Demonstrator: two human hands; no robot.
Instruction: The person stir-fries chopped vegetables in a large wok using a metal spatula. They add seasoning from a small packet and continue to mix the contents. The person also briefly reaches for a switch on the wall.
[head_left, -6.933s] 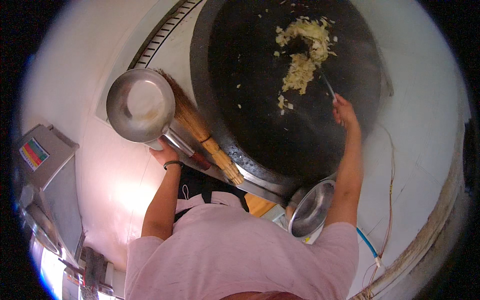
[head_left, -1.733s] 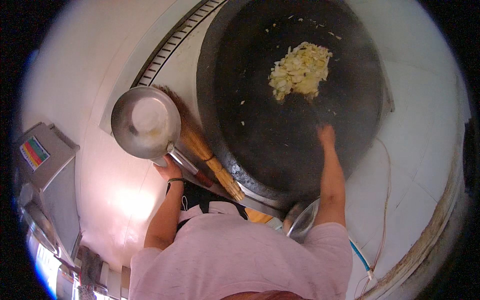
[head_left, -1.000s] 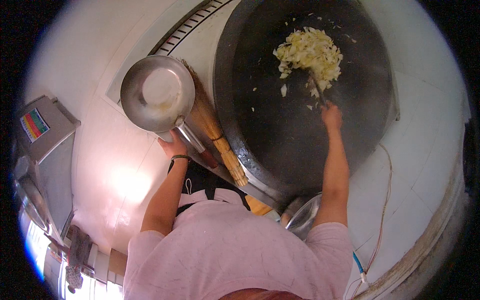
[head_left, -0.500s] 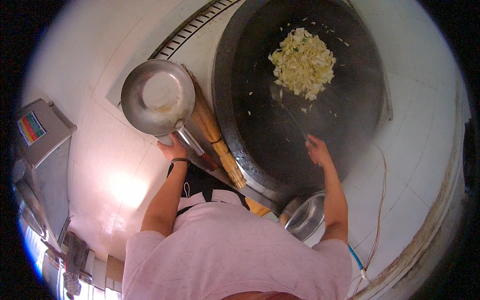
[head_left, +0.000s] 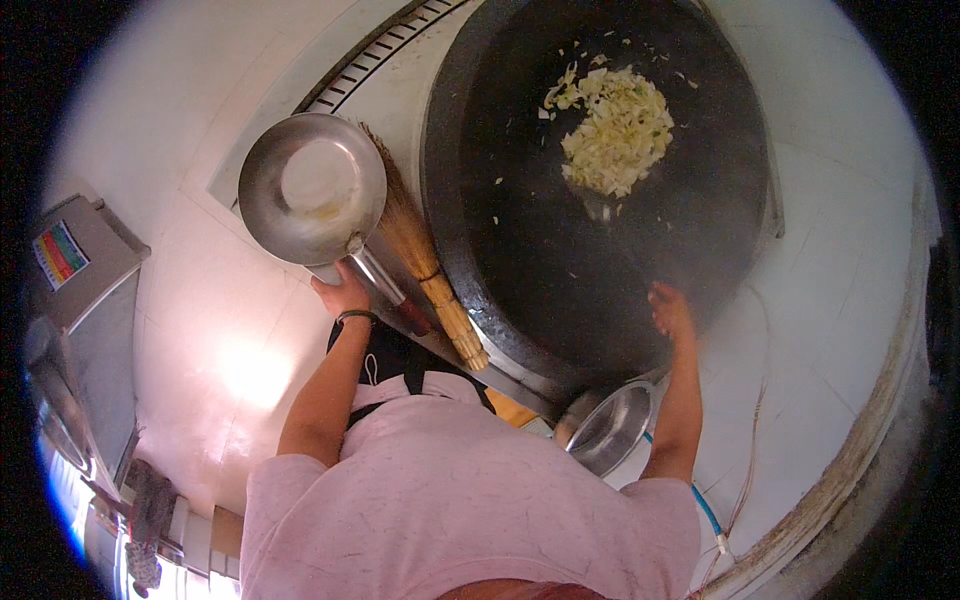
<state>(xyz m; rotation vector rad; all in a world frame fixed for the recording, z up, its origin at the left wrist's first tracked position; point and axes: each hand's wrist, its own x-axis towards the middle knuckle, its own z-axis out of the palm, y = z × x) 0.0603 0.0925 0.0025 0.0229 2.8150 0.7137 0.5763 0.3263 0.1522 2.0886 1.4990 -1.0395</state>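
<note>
A large dark wok (head_left: 530,290) set in the stove holds a heap of chopped pale cabbage (head_left: 620,135). My right hand (head_left: 673,309) is closed around the thin handle of a spatula (head_left: 598,208) at the wok's near right side. The spatula's metal blade touches the lower edge of the cabbage, and steam blurs its shaft. On the left, my left hand (head_left: 343,291) lies on the counter beside a steel pan (head_left: 313,190), just left of its handle. Its thumb stands apart, and its fingertips are partly hidden by the pan.
A straw brush (head_left: 440,300) lies between the pan and the wok. A metal basin (head_left: 610,430) sits near my right forearm. White tiled counter (head_left: 830,260) surrounds the wok, with a thin cord and a blue hose (head_left: 707,508) at right. A grey box-shaped appliance (head_left: 95,260) stands far left.
My right hand has moved right and slightly nearer with the spatula. The cabbage heap has shifted and spread, with a small part split off at left. My left hand stays beside the pan.
</note>
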